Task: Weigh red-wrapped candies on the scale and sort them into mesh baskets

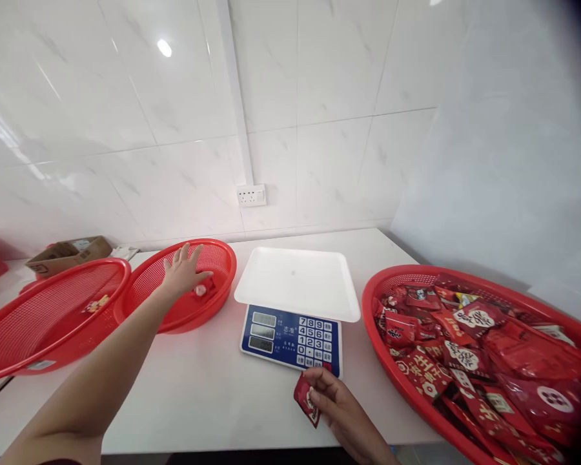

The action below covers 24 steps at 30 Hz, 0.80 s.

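My left hand [183, 270] reaches over the middle red basket [225, 271], fingers spread and nothing gripped. Below it in that basket lies a small red packet [202, 288]. My right hand [336, 403] pinches a small dark-red snack packet [306, 399] by its upper edge, in front of the scale's keypad. The digital scale [290, 339] has a blue panel and a bare white tray [295, 278]; its readings are too blurred to make out.
On the right, a large red basket [375, 310] is heaped with red snack packets [465, 355]. Another red basket [53, 297] at the left holds a small yellowish packet [97, 303]. Behind it stands a cardboard box [70, 255]. A socket [251, 195] is on the tiled wall.
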### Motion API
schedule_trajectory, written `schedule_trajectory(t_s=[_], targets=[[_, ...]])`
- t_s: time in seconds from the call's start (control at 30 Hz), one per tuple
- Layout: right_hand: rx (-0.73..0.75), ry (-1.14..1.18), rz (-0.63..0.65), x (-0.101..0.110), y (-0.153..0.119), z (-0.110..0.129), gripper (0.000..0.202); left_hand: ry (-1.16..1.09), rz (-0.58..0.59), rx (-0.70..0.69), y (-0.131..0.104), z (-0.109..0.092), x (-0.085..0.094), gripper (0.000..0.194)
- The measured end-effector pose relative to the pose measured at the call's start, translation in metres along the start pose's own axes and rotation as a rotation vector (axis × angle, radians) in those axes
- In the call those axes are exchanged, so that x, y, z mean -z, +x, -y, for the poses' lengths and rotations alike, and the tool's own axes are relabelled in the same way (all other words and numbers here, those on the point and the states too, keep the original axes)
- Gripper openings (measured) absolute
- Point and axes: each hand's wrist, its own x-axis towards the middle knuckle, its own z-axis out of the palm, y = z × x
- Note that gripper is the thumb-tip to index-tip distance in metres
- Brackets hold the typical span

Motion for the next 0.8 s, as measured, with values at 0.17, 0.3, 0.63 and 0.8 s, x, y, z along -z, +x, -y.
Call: schedule_trajectory(t_s=[0.17, 0.3, 0.63, 0.8], targets=[[-0.008, -0.022, -0.01, -0.004, -0.001, 0.001, 0.036, -0.15, -0.084, -0.157, -0.04, -0.028, -0.014, 0.054], [0.013, -0.062, -0.063, -0.01, 0.0, 0.001, 0.034, -0.554, 0.243, -0.473, -0.089, -0.082, -0.031, 0.041], [0.205, -0.379, -0.223, -0.053, 0.016, 0.058, 0.029, -0.982, 0.611, -0.606, -0.101, -0.114, -0.055, 0.02], [0.366, -0.537, -0.413, -0.074, 0.049, 0.088, 0.024, -1.156, 0.383, -0.42, -0.08, -0.1, -0.054, 0.028]])
